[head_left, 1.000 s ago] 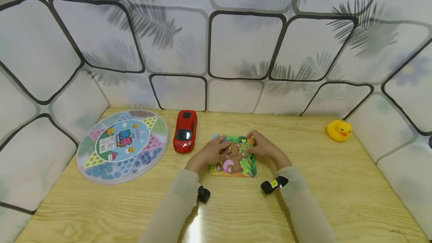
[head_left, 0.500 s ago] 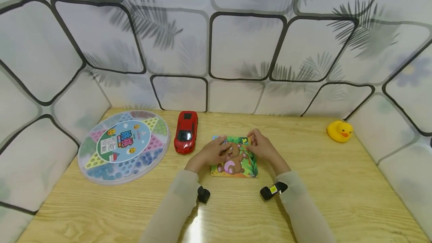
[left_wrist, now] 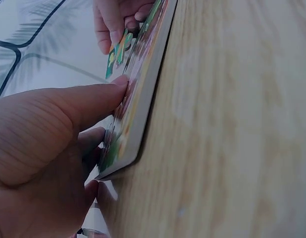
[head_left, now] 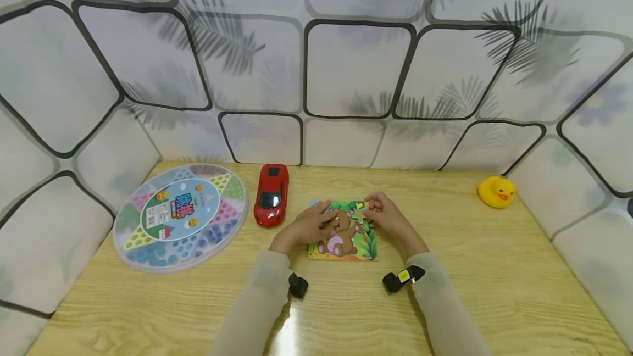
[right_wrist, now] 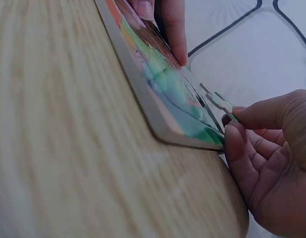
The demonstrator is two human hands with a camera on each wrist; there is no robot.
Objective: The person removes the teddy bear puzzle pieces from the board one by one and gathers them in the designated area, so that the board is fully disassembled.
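R hand (head_left: pixel 390 217) shifting slightly right vs 0.5s ago, pinching loose pc (left_wrist: pixel 112 59); L hand (head_left: pixel 311 225) pressing puzzle (head_left: pixel 366 252), fingers (right_wrist: pixel 177 39) mostly straight, barely moving. Pc prob not seating yet.

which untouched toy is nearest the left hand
The red car; the round game lies farther from the left hand, and the yellow duck farther still.

Glossy printed puzzle (head_left: pixel 346 239), shiny red car (head_left: pixel 271 195), wood-grain tabletop (head_left: pixel 475 268)
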